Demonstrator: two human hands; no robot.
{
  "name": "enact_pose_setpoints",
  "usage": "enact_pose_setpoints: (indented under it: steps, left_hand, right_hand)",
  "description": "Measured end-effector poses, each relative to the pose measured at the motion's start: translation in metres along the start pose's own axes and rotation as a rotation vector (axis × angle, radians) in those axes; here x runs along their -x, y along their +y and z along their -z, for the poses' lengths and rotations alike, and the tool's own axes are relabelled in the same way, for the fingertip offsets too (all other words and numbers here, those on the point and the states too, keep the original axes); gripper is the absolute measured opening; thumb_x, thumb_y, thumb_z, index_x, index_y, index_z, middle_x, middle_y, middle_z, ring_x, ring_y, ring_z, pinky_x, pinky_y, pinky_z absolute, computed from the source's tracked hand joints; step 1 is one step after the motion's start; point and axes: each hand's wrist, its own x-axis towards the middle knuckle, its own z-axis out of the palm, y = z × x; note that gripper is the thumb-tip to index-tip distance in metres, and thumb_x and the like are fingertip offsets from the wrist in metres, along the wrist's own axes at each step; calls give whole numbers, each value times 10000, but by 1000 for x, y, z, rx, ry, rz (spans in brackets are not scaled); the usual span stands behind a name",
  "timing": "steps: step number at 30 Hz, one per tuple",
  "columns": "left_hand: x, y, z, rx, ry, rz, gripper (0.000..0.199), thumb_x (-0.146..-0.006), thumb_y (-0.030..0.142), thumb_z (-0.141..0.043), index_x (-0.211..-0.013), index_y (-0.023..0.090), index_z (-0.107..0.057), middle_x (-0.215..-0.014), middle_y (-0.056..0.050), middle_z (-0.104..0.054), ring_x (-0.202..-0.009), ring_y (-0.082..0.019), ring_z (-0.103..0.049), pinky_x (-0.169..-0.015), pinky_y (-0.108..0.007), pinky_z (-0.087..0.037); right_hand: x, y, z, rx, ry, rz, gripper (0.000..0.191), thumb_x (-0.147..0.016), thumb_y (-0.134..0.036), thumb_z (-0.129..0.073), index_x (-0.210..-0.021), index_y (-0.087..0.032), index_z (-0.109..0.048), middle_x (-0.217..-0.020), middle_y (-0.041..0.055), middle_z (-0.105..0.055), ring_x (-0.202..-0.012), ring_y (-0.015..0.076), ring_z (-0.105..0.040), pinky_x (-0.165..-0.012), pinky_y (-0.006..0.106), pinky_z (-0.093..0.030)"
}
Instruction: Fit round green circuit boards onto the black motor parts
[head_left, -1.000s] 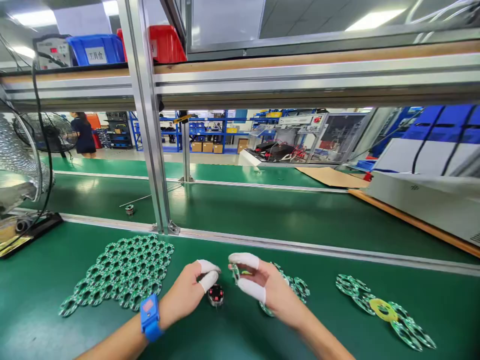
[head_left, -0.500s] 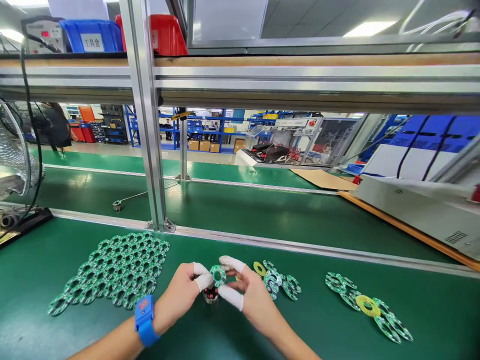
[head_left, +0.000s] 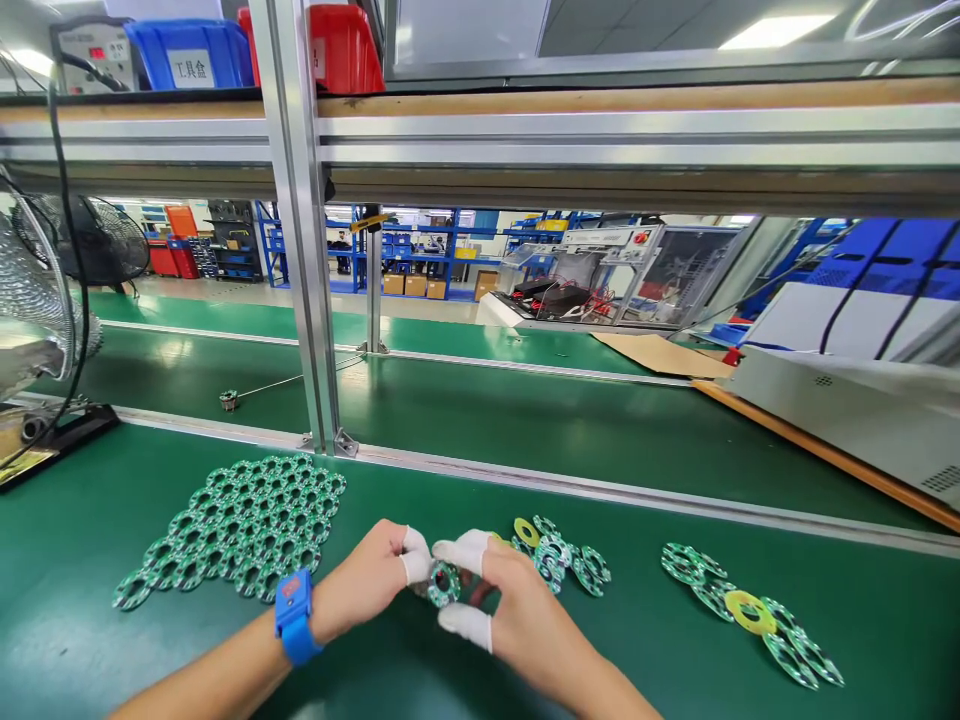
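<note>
Bench: green mat (head_left: 465, 690) under the work, taken up nearest the camera by both forearms.
Left hand (head_left: 367, 590): white finger cots on thumb and forefinger, blue wrist strap (head_left: 294, 616) behind it; pinched on the left edge of the ring-shaped circuit board (head_left: 443, 583).
Right hand (head_left: 510, 610): cots too; thumb and forefinger closed on the ring board's right edge, so both hands meet on it just above the mat.
Under the ring board: whether a small part sits below it I cannot tell; fingers hide that spot.
Risk: a judgement only. The hold is on thin edges with smooth cots, so the board could slip or tilt and seat crooked; pressing unevenly might bend it.
Right of the ring board: loose boards with a yellow ring (head_left: 526, 531), near; a second cluster with another yellow ring (head_left: 745, 611) well apart. A sweeping wrist could scatter them.
Left of the ring board: panel of joined ring boards (head_left: 240, 525) lying flat.
Beyond the ring board: aluminium rail, upright post (head_left: 304, 250), conveyor belt (head_left: 525, 420).
Far: fan (head_left: 37, 300), blue and red bins on the shelf, storage racks.
</note>
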Motion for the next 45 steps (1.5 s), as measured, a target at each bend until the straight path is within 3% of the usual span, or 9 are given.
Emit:
enact_pose_setpoints:
  steps: [4,8,24,27,31,33,36,39,45]
  left_hand:
    - [2,-14,-6,-573,241,-98,321,-702,469,-596,-761,154,-591,-830,-66,-575,-818,-226,-488,-751,-332,-377]
    - [-1,-32,-10,-887,160,-66,494,-536,473,-780,-870,150,-612,-919,-79,-579,-865,-252,-483,-776,-353,-380]
    - [-9,-47,-8,-907,132,-65,470,-497,540,-794,-733,160,-649,-775,-51,-598,-751,-219,-500,-644,-297,-346]
    - [-8,-48,-9,-879,138,-71,487,-494,561,-786,-743,163,-654,-776,-52,-604,-761,-225,-510,-664,-308,-359]
    - [-5,-41,-6,-820,138,-75,495,-479,552,-792,-745,157,-655,-781,-58,-605,-785,-236,-515,-695,-317,-372]
    - [-5,-33,-2,-703,115,-50,440,-540,524,-761,-743,151,-646,-771,-51,-600,-775,-223,-521,-674,-299,-382]
    - [-8,-28,3,-377,112,47,248,-721,391,-606,-766,147,-605,-697,-11,-583,-664,-157,-529,-587,-244,-386]
    - [-10,-35,0,-136,136,120,142,-779,277,-486,-795,147,-542,-616,21,-546,-552,-125,-525,-521,-221,-387]
    - [-3,-46,-15,-267,191,25,134,-816,190,-413,-743,169,-523,-606,15,-548,-553,-121,-512,-534,-221,-371]
  right_hand:
    - [-8,23,7,23,235,-129,309,-672,-296,-653,-960,-187,-684,-758,46,-605,-662,197,-552,-618,319,-475]
    - [-15,43,6,-36,291,-206,316,-661,-349,-635,-904,-156,-694,-719,48,-632,-647,205,-570,-651,351,-482]
    - [-15,38,-19,-266,90,-280,358,-645,-374,-631,-910,-137,-667,-801,69,-633,-715,214,-597,-590,300,-500]
    - [-13,39,-10,-80,120,-307,360,-661,-403,-603,-909,-149,-664,-822,85,-642,-733,237,-599,-652,345,-499]
    - [-7,35,3,365,-10,-344,332,-585,-265,-665,-910,-198,-680,-932,105,-660,-841,299,-600,-735,406,-467]
    - [-6,30,2,414,-15,-319,383,-577,-230,-662,-959,-200,-672,-993,118,-648,-890,312,-594,-755,410,-464]
    - [-8,28,-10,168,30,-316,313,-712,-331,-551,-970,-178,-644,-716,55,-620,-655,231,-602,-591,345,-494]
    - [-14,34,-28,-222,26,-401,306,-774,-418,-461,-905,-174,-590,-585,-20,-522,-455,145,-524,-378,242,-429]
    - [-15,43,-44,-353,35,-421,222,-728,-397,-540,-769,-179,-530,-532,-58,-483,-387,93,-469,-321,180,-378]
